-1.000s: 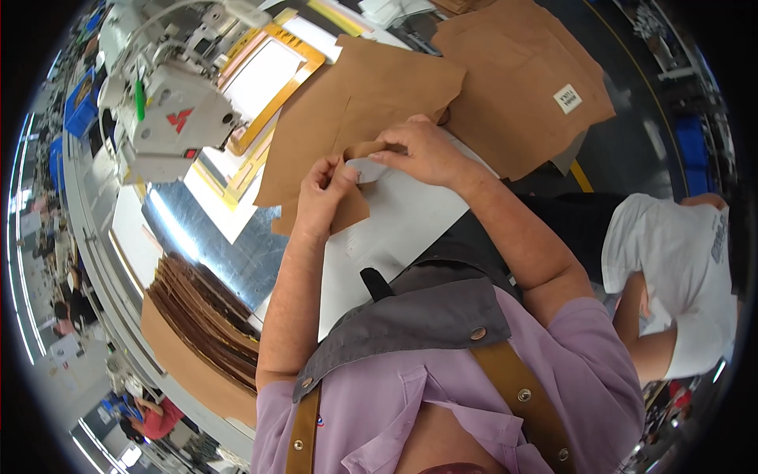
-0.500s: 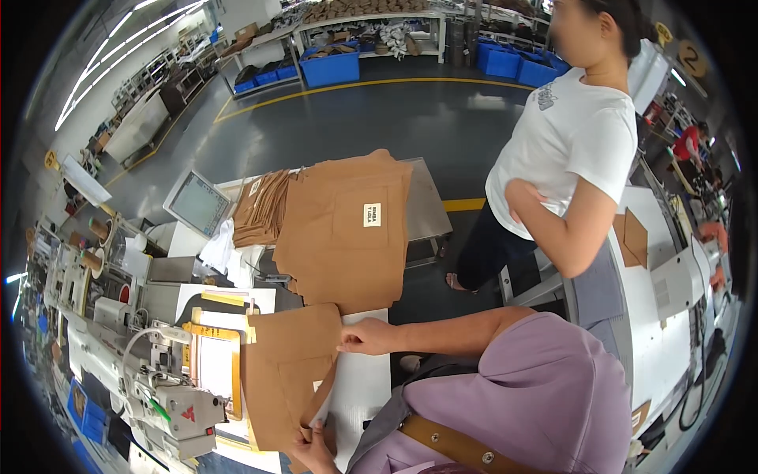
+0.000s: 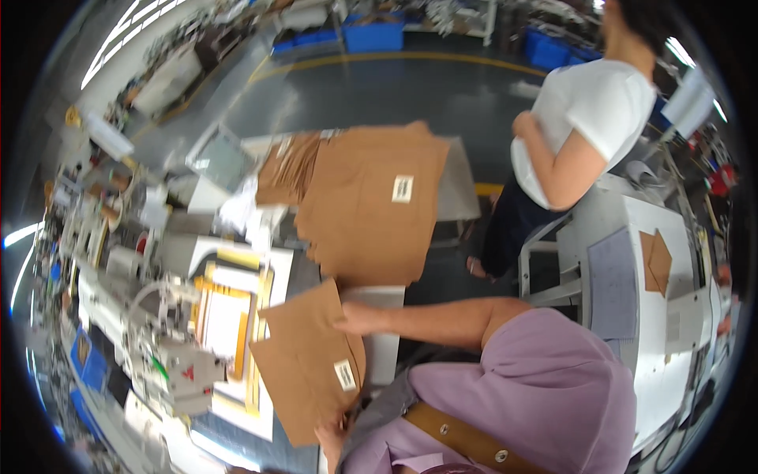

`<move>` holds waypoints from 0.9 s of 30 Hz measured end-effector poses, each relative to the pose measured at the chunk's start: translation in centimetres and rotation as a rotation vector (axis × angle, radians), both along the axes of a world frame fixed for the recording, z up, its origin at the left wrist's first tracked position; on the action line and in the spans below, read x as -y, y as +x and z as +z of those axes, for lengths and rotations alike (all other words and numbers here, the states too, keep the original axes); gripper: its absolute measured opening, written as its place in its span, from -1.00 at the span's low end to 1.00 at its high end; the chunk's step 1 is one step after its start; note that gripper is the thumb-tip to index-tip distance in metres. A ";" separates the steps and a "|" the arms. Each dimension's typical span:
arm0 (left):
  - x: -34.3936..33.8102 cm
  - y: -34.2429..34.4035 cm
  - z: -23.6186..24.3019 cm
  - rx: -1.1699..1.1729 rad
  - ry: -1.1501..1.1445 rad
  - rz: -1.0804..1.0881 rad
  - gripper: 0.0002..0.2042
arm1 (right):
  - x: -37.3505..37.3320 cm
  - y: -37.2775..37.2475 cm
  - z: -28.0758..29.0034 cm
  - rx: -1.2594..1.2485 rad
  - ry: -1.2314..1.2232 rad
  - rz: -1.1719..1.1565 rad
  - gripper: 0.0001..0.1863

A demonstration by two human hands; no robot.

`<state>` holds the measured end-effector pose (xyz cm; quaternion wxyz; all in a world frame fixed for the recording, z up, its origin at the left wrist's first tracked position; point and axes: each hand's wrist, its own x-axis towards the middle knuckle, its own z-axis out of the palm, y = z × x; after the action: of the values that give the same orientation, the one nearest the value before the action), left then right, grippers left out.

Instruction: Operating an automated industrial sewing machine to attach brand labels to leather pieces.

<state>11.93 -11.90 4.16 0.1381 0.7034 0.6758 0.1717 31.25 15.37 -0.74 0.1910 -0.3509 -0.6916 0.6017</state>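
Observation:
A brown fabric panel (image 3: 304, 363) with a white label (image 3: 345, 375) lies tilted over the white worktop beside the sewing machine. My right hand (image 3: 362, 317), blurred, grips its upper right edge with closed fingers. Lower down, my left hand (image 3: 332, 433) pinches the panel's bottom corner. The sewing machine (image 3: 178, 375) stands to the left, and its yellow clamp frame (image 3: 246, 336) shows a brightly lit white area inside. Between that frame and the panel, a narrow strip of white board is visible.
Beyond the panel, a stack of brown panels (image 3: 371, 213) covers a side table, next to a bundle of folded brown pieces (image 3: 290, 170). A control screen (image 3: 221, 158) stands behind the machine. At right, a person in a white shirt (image 3: 592, 110) stands near a white table (image 3: 651, 347).
The panel has turned and shifted away from the clamp frame, and its label now faces up in full. Both hands moved with it. My view has swung, and the other person has turned away.

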 end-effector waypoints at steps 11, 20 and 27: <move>-7.9 9.3 7.9 -0.085 0.106 0.449 -0.65 | -9.5 -0.7 11.3 -0.145 0.250 0.033 -0.57; -27.6 18.5 9.3 -0.199 0.433 -0.158 -0.65 | -23.8 19.3 14.9 -0.430 0.016 -0.452 -0.65; -31.7 23.2 2.0 -0.011 0.161 -0.283 -0.60 | -26.3 30.6 6.0 -0.159 0.064 -0.833 -0.56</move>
<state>35.10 19.81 6.15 0.1004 0.8014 0.5547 0.2000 61.83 41.66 5.28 0.4814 -0.5466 -0.4924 0.4764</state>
